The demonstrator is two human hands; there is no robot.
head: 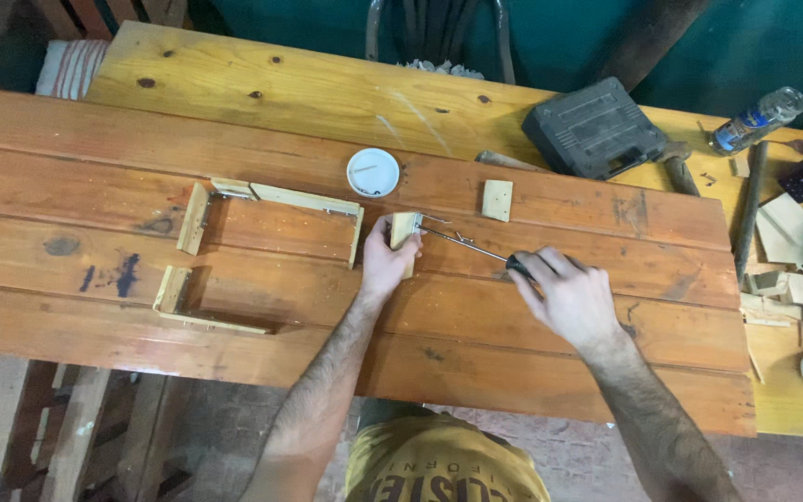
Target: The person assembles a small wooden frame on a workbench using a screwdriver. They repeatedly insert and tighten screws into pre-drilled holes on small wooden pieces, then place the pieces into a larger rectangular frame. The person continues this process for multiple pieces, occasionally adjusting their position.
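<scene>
My left hand (385, 265) grips a small pale wood block (405, 229) with a metal bracket on its top, near the middle of the wooden table (234, 121). A screwdriver (472, 246) with a thin metal shaft and black handle is held in my right hand (571, 297); its tip meets the bracket on the block. Left of the block lie thin wood strips joined into an L-shaped frame piece (301, 201). A second angled frame piece (188, 307) lies further left and lower.
A white round lid (373, 172) with small screws and a loose wood block (497, 200) sit behind my hands. At the right stand a black tool case (592, 127), a plastic bottle (756, 119), a hammer (676, 163) and wood scraps (783, 232).
</scene>
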